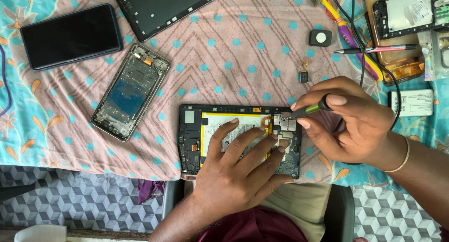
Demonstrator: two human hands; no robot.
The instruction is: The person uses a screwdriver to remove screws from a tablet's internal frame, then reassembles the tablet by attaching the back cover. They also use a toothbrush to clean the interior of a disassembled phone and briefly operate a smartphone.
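An opened tablet [191, 139] lies at the near edge of the cloth-covered table, its yellow-edged battery and circuit boards exposed. My left hand [238, 167] rests flat on the battery, fingers spread, pressing the device down. My right hand [348, 122] pinches a small screwdriver [314, 108] with a green and black handle. Its tip points left at the metal shield near the tablet's top right corner.
A gutted phone frame [128, 92] lies to the left, a dark phone [72, 36] beyond it, a black tablet panel [163, 8] at the top. Small parts [320, 37], a toothbrush [341, 27], a pen [379, 49], cables and another opened device [407, 13] crowd the right.
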